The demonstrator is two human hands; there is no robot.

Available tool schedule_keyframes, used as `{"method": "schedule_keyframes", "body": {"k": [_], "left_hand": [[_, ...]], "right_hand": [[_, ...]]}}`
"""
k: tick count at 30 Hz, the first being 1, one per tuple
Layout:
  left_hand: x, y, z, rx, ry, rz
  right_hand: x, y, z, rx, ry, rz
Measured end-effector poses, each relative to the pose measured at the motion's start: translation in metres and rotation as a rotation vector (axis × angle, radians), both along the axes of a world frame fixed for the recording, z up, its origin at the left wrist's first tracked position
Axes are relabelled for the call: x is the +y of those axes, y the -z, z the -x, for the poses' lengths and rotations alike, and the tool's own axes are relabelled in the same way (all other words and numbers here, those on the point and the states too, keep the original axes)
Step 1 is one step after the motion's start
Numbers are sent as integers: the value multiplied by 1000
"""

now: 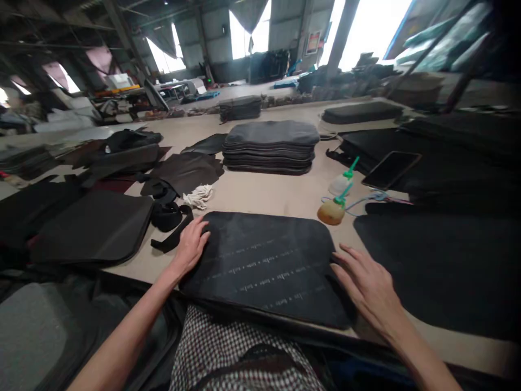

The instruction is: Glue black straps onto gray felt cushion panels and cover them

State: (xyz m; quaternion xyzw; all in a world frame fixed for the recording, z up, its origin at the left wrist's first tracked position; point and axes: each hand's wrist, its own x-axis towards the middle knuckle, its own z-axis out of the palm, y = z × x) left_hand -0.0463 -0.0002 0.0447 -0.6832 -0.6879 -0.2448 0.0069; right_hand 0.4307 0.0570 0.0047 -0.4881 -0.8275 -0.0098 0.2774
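Observation:
In front of me on the table lies a black rounded-corner panel (264, 266) with rows of pale printed lettering across its face. My left hand (194, 244) rests at its left edge, fingers stretched over the upper left side. At the opposite edge is my right hand (368, 282), its fingers extended and spread, the tips touching or very close to the panel. Neither hand is closed around anything. Just beyond the panel's upper right corner stand two squeeze bottles with green nozzles, one holding amber liquid (331, 212) and one pale (342, 184).
A stack of dark panels (271, 146) stands further back. Black straps (166, 217) and white cords (198, 196) lie to the left, near another dark panel (97, 222). At right are a large black sheet (439, 260) and a phone (391, 169).

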Motion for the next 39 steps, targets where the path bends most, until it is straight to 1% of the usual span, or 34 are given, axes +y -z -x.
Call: {"method": "schedule_keyframes", "body": {"k": [2, 4, 5, 7, 9, 12, 16, 19, 22, 25, 26, 28, 30, 31, 33, 36, 39], "left_hand": [[13, -9, -22, 75, 83, 43], [28, -12, -42, 164, 176, 110], [35, -10, -49, 209, 211, 143], [45, -3, -57, 280, 242, 204], [51, 7, -58, 314, 239, 250], [53, 18, -55, 324, 237, 271], [49, 18, -45, 323, 243, 283], [39, 18, -31, 314, 188, 294], [22, 22, -11, 271, 92, 288], [-4, 26, 9, 109, -22, 290], [-13, 26, 14, 31, -61, 283], [-33, 26, 21, -126, -118, 237], [-52, 25, 25, -251, -154, 181], [-60, 25, 25, -296, -172, 166], [-71, 23, 22, -344, -205, 157], [-76, 22, 16, -330, -221, 127], [-73, 23, 11, -300, -224, 86]], "right_hand": [[13, -6, 17, -43, -2, -25], [24, -7, 38, -105, -7, -49], [27, -4, 49, -138, -9, -59], [31, 4, 66, -204, -16, -62], [31, 14, 74, -255, -20, -49], [30, 23, 74, -290, -12, -20], [31, 26, 69, -296, -4, 6], [32, 27, 70, -293, -2, 9], [32, 26, 72, -285, -3, 14], [31, 20, 72, -248, 8, 7], [31, 18, 69, -221, 37, 2], [31, 15, 61, -150, 142, 2], [32, 14, 49, -84, 246, 31], [32, 15, 43, -62, 272, 50], [32, 17, 34, -35, 275, 80], [30, 20, 33, -22, 259, 75], [27, 18, 41, -19, 277, 50]]}}
